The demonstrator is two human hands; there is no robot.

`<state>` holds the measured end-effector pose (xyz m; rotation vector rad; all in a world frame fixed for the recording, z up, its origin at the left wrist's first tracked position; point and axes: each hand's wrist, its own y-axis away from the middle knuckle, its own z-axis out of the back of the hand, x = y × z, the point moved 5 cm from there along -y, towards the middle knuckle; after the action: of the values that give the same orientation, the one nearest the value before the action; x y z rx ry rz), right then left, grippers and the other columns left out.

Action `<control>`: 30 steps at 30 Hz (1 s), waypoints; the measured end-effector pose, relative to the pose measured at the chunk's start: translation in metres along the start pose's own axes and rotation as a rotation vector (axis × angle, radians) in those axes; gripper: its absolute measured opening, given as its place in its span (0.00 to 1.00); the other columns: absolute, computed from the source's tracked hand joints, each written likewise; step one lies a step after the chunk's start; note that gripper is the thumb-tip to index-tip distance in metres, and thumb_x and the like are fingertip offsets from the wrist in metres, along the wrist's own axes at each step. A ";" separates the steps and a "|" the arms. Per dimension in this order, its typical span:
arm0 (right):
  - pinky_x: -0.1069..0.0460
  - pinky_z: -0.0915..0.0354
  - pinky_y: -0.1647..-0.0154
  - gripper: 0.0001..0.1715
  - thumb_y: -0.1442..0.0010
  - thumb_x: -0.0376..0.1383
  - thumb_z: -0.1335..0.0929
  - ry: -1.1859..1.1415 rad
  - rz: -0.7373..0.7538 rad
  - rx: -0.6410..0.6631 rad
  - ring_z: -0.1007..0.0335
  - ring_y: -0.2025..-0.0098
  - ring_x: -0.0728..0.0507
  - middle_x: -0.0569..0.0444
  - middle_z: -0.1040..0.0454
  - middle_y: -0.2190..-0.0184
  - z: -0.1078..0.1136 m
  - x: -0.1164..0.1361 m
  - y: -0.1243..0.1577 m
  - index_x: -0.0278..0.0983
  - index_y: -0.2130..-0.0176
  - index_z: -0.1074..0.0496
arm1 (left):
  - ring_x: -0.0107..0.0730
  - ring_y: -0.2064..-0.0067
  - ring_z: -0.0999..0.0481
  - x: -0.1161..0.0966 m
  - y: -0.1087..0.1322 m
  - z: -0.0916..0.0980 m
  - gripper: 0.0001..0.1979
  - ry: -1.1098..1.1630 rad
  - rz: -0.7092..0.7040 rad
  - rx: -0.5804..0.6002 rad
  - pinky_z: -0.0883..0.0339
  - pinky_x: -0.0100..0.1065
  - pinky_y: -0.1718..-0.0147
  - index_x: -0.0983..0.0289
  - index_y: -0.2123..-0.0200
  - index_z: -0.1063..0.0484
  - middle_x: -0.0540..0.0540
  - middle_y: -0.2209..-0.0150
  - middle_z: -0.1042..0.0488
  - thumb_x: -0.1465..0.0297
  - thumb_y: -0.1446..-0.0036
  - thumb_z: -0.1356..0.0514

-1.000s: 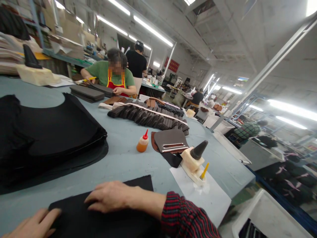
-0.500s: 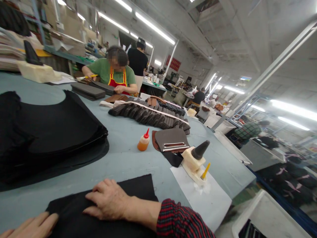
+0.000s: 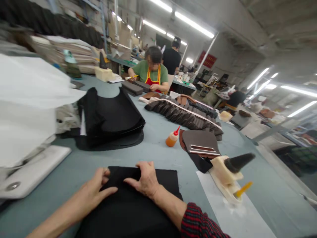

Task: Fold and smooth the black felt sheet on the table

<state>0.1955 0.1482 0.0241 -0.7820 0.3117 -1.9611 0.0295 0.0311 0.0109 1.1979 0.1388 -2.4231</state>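
A black fabric piece [image 3: 133, 211] lies in front of me, its far edge running roughly straight across. At its left far corner is my left hand [image 3: 99, 185], with curled fingers touching the edge and the thumb held apart over the cloth. My right hand [image 3: 146, 181] rests on the far edge. Its thumb is spread to the left and its fingers reach just over that edge. Neither hand grips the fabric visibly. Beyond them lies a stack of black curved fabric pieces [image 3: 116, 114].
A small orange-filled bottle with a red nozzle [image 3: 172, 138] stands ahead. To the right, a cream block with a black cone [image 3: 226, 172] and a yellow stick sits on white paper. A white machine [image 3: 27, 109] occupies the left. A person in green [image 3: 153, 74] works across the table.
My view has swung left, bringing the white machine into sight. Both hands are now at the far edge of the black fabric, the left one reaching forward from the near side.
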 end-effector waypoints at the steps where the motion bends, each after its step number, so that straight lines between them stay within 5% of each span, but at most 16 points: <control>1: 0.44 0.38 0.56 0.33 0.44 0.55 0.32 -0.022 -0.007 0.000 0.31 0.60 0.40 0.44 0.26 0.61 0.000 0.001 -0.001 0.31 0.52 0.33 | 0.41 0.56 0.23 0.000 -0.004 0.001 0.29 0.081 0.002 0.011 0.28 0.43 0.56 0.62 0.52 0.40 0.58 0.58 0.24 0.55 0.53 0.37; 4: 0.44 0.38 0.53 0.23 0.37 0.40 0.34 -0.084 0.036 0.076 0.32 0.57 0.40 0.44 0.26 0.58 -0.003 0.007 -0.006 0.32 0.45 0.36 | 0.37 0.55 0.23 -0.007 -0.022 0.013 0.22 0.149 -0.059 -0.098 0.29 0.42 0.54 0.62 0.50 0.40 0.56 0.58 0.25 0.62 0.47 0.42; 7: 0.46 0.38 0.56 0.14 0.36 0.31 0.37 -0.126 0.068 0.106 0.33 0.59 0.42 0.47 0.27 0.61 -0.004 0.007 -0.009 0.36 0.50 0.31 | 0.33 0.58 0.25 -0.014 -0.031 0.021 0.09 -0.031 -0.235 -0.084 0.30 0.38 0.56 0.61 0.59 0.31 0.53 0.61 0.25 0.66 0.41 0.47; 10: 0.48 0.37 0.61 0.13 0.35 0.28 0.38 -0.183 0.088 0.067 0.35 0.62 0.44 0.50 0.29 0.66 -0.004 0.004 -0.010 0.38 0.59 0.26 | 0.31 0.60 0.27 -0.012 -0.026 0.027 0.11 -0.249 -0.450 -0.060 0.32 0.33 0.60 0.61 0.63 0.28 0.52 0.64 0.27 0.67 0.37 0.50; 15: 0.49 0.37 0.63 0.16 0.35 0.27 0.40 -0.208 0.074 0.067 0.38 0.63 0.44 0.50 0.32 0.68 -0.007 0.001 -0.009 0.38 0.59 0.24 | 0.31 0.59 0.28 0.001 -0.015 0.025 0.13 -0.571 -0.697 -0.131 0.31 0.35 0.58 0.61 0.54 0.28 0.54 0.61 0.26 0.74 0.38 0.48; 24: 0.50 0.39 0.64 0.19 0.36 0.25 0.41 -0.195 0.066 0.107 0.40 0.64 0.45 0.50 0.34 0.68 -0.009 0.001 -0.009 0.37 0.58 0.24 | 0.31 0.59 0.27 0.007 -0.011 0.018 0.16 -0.680 -0.820 -0.204 0.29 0.36 0.58 0.64 0.50 0.30 0.56 0.61 0.25 0.77 0.39 0.48; 30: 0.48 0.42 0.65 0.29 0.38 0.27 0.38 0.176 0.211 0.404 0.42 0.62 0.42 0.49 0.36 0.63 -0.013 0.016 -0.016 0.49 0.41 0.35 | 0.33 0.55 0.27 0.007 -0.007 0.020 0.17 -0.691 -0.799 -0.147 0.31 0.37 0.53 0.63 0.47 0.31 0.57 0.58 0.24 0.76 0.38 0.49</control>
<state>0.1712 0.1405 0.0289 -0.3036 0.0898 -1.8139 0.0085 0.0293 0.0172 0.1687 0.6655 -3.2711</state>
